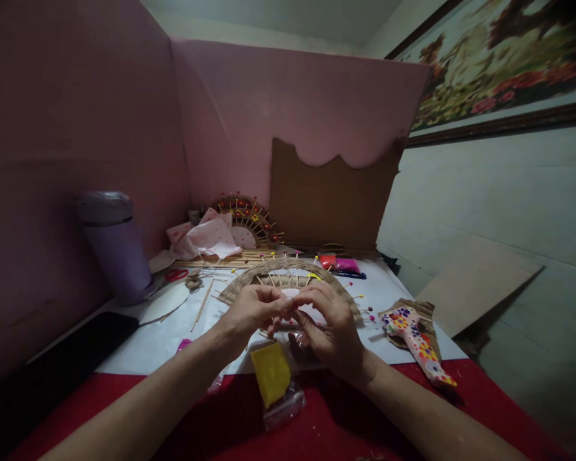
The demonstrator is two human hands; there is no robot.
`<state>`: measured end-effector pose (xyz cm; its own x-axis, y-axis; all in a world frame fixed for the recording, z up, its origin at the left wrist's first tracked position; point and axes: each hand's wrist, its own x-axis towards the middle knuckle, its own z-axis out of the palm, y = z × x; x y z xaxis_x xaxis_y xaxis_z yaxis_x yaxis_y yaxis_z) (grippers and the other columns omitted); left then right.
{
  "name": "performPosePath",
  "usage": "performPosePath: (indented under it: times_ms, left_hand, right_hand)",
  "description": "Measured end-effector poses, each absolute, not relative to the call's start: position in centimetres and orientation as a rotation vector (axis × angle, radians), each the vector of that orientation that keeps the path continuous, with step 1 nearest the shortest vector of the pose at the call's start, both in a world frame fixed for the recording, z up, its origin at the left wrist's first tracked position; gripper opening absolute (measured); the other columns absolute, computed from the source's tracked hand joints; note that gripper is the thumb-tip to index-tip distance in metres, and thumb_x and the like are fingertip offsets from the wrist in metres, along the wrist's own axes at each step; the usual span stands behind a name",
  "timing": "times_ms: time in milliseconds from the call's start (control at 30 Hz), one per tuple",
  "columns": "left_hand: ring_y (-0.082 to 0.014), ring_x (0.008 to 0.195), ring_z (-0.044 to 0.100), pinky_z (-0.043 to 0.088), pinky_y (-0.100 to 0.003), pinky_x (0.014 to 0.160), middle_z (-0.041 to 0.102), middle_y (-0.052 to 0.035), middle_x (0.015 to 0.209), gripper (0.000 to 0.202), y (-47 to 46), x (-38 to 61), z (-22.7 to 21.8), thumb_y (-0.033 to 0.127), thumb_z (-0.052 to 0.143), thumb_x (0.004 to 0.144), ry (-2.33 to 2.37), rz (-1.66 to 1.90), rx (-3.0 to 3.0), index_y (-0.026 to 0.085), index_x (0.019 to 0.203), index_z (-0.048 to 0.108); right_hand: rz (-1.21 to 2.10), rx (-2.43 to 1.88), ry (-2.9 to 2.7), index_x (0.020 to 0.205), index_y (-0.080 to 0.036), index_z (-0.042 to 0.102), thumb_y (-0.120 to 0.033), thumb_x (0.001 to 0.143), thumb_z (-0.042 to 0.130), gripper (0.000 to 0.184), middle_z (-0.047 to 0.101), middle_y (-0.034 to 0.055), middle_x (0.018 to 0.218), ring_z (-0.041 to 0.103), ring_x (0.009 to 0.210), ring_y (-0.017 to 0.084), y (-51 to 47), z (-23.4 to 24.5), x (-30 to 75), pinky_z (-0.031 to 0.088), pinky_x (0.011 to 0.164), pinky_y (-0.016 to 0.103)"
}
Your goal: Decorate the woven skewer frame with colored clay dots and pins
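Observation:
My left hand (256,308) and my right hand (327,320) meet at the fingertips in the middle of the head view. Both are closed in a pinch; what lies between the fingers, if anything, is too small to make out. Just beyond them is a half-round woven piece (242,282) with thin sticks set along its arc, tipped with small coloured balls. A bit of yellow clay (313,276) shows on it. Below the hands, a yellow block of clay (270,373) lies in a clear plastic bag (284,410) at the table's near edge.
A purple tumbler (115,250), red-handled scissors (176,274) and a dark flat object (89,339) are at left. Behind stand a decorated woven piece (242,208) and brown cardboard (331,198). Red and pink clay packets (338,263) lie beyond; a flower-patterned object (420,342) sits at right.

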<state>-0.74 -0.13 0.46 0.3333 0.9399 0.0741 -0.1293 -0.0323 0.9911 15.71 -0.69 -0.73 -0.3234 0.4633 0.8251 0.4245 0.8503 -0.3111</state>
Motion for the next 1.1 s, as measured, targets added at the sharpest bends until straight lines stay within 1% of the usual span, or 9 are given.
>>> performPosePath:
  times_ms: [33, 167, 300, 467, 567, 733, 900, 1000, 1100]
  left_hand:
    - [-0.0057, 0.039, 0.042, 0.032, -0.019, 0.040, 0.052, 0.0013, 0.048, 0.030, -0.12, -0.79, 0.42, 0.040, 0.071, 0.068, 0.846, 1.045, 1.310, 0.012, 0.061, 0.062]
    - [-0.0054, 0.039, 0.042, 0.032, -0.020, 0.041, 0.055, 0.0012, 0.052, 0.028, -0.03, -1.03, 0.35, 0.039, 0.070, 0.069, 0.850, 1.015, 1.327, 0.013, 0.063, 0.063]
    - [-0.0058, 0.040, 0.041, 0.031, -0.019, 0.040, 0.052, 0.0026, 0.048, 0.026, 0.03, -1.18, 0.50, 0.036, 0.071, 0.068, 0.853, 1.009, 1.336, 0.013, 0.063, 0.062]
    - [-0.0059, 0.042, 0.042, 0.030, -0.020, 0.040, 0.057, -0.0001, 0.055, 0.030, -0.11, -1.19, 0.72, 0.040, 0.069, 0.070, 0.860, 0.981, 1.307, 0.012, 0.063, 0.061]
    - [-0.0059, 0.042, 0.042, 0.030, -0.020, 0.041, 0.056, 0.0003, 0.053, 0.029, -0.13, -1.19, 0.70, 0.039, 0.069, 0.070, 0.856, 0.953, 1.331, 0.012, 0.062, 0.061]
    - [-0.0056, 0.038, 0.040, 0.028, -0.019, 0.041, 0.050, 0.0029, 0.045, 0.027, 0.02, -1.17, 0.68, 0.037, 0.068, 0.071, 0.852, 0.941, 1.361, 0.013, 0.061, 0.060]
    - [-0.0054, 0.037, 0.038, 0.027, -0.019, 0.040, 0.048, 0.0035, 0.042, 0.028, 0.01, -1.05, 0.43, 0.036, 0.065, 0.074, 0.868, 0.972, 1.374, 0.013, 0.060, 0.059]
    - [-0.0055, 0.037, 0.039, 0.028, -0.019, 0.040, 0.049, 0.0031, 0.044, 0.024, -0.15, -0.92, 0.65, 0.031, 0.064, 0.074, 0.887, 1.035, 1.344, 0.013, 0.059, 0.057]
    - [-0.0063, 0.040, 0.040, 0.029, -0.018, 0.038, 0.051, 0.0024, 0.051, 0.019, -0.32, -0.83, 1.25, 0.027, 0.062, 0.073, 0.840, 1.113, 1.243, 0.014, 0.061, 0.055]
  right_hand:
    - [0.051, -0.652, -1.951, 0.086, -0.020, 0.058, -0.013, 0.082, 0.055, 0.008, 0.059, 0.0048, 0.083, 0.053, 0.082, 0.020, -0.67, -0.75, 15.73, 0.043, 0.072, 0.035]
    - [0.051, -0.629, -1.928, 0.088, -0.020, 0.058, -0.008, 0.080, 0.055, 0.014, 0.059, 0.0039, 0.083, 0.053, 0.081, 0.020, -0.52, -0.85, 15.81, 0.043, 0.071, 0.034]
    - [0.063, -0.614, -1.941, 0.090, -0.020, 0.059, -0.011, 0.080, 0.058, 0.013, 0.060, 0.0035, 0.084, 0.054, 0.081, 0.019, -0.46, -0.88, 15.85, 0.043, 0.072, 0.034]
    - [0.086, -0.629, -1.921, 0.089, -0.019, 0.059, -0.010, 0.083, 0.055, 0.012, 0.061, 0.0024, 0.081, 0.053, 0.076, 0.017, -0.47, -1.00, 15.85, 0.042, 0.069, 0.031]
    - [0.088, -0.626, -1.917, 0.087, -0.019, 0.059, -0.010, 0.081, 0.057, 0.011, 0.060, 0.0023, 0.081, 0.053, 0.076, 0.017, -0.46, -1.00, 15.85, 0.042, 0.069, 0.031]
    - [0.119, -0.628, -1.942, 0.084, -0.018, 0.059, -0.013, 0.081, 0.059, 0.006, 0.060, 0.0025, 0.078, 0.051, 0.073, 0.017, -0.40, -0.80, 15.87, 0.041, 0.068, 0.030]
    - [0.190, -0.673, -1.944, 0.081, -0.018, 0.059, -0.015, 0.082, 0.057, 0.003, 0.059, 0.0018, 0.075, 0.051, 0.070, 0.016, -0.58, -0.76, 15.77, 0.041, 0.066, 0.029]
    - [0.259, -0.756, -1.889, 0.077, -0.017, 0.058, -0.019, 0.083, 0.057, 0.006, 0.057, 0.0008, 0.071, 0.051, 0.066, 0.015, -0.65, -0.77, 15.78, 0.041, 0.063, 0.028]
    - [0.354, -0.879, -1.735, 0.075, -0.018, 0.057, -0.024, 0.084, 0.056, 0.011, 0.056, -0.0001, 0.067, 0.050, 0.062, 0.014, -0.37, -0.78, 15.88, 0.040, 0.059, 0.026]
